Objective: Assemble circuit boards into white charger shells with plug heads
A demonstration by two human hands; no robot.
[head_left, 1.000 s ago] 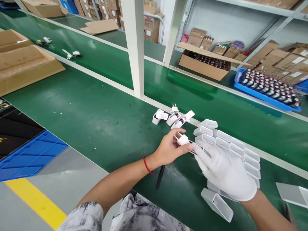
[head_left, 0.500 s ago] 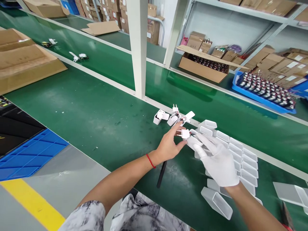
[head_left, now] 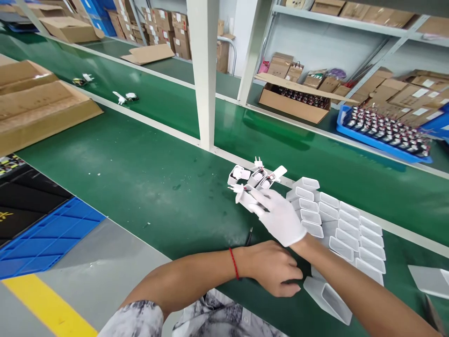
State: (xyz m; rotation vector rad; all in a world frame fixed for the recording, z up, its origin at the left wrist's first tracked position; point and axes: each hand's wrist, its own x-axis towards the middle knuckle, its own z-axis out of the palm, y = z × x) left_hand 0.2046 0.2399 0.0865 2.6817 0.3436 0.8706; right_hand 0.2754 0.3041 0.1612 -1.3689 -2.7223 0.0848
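Note:
My right hand (head_left: 280, 216), in a white glove, reaches left across the green belt (head_left: 140, 173) and grips a white charger shell with a plug end (head_left: 242, 193). It sits just in front of a small heap of loose white charger parts (head_left: 257, 175). My bare left hand (head_left: 275, 270), with a red string at the wrist, lies low under my right forearm. Its fingers are curled down onto the belt beside a single white shell (head_left: 327, 300). What they hold is hidden. Rows of empty white shells (head_left: 345, 229) lie to the right. A black tool (head_left: 249, 236) pokes out behind my left wrist.
A white post (head_left: 205, 70) stands behind the parts. Behind it are an open cardboard box (head_left: 294, 102) and a blue tray of small components (head_left: 382, 133). Flat cardboard (head_left: 42, 105) lies at the left, with a blue tray (head_left: 49, 234) below the belt edge. A white piece (head_left: 431, 280) lies far right.
My left hand let go of the plug piece and drew back toward me, down to the belt near the single shell. My gloved right hand moved left with the white shell.

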